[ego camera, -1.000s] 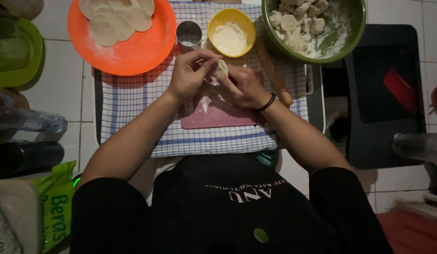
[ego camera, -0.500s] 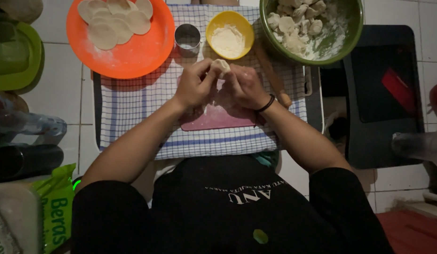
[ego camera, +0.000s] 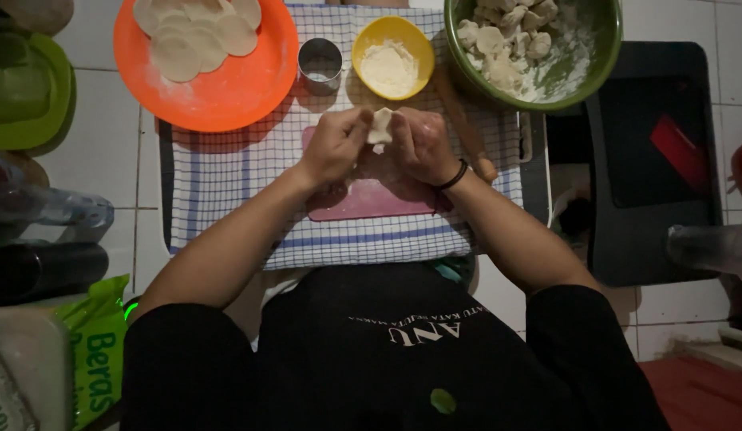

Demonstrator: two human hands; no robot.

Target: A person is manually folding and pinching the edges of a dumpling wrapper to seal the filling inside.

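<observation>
White dough piece [ego camera: 379, 125] sits pinched between both hands' fingers, left hand [ego camera: 332, 145] and right hand [ego camera: 423, 144], above the pink board [ego camera: 371, 199].

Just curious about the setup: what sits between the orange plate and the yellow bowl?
A small round metal cutter ring, standing on the checked cloth, seen in the head view.

A white tiled floor [ego camera: 99, 172] with grey grout fills the frame under dim, uneven light. A checked cloth [ego camera: 227, 183] covers the center. A dark tray [ego camera: 650, 223] sits at right, a red patch [ego camera: 690, 391] at lower right, and bottles [ego camera: 43, 239] lie in shadow at left.
</observation>
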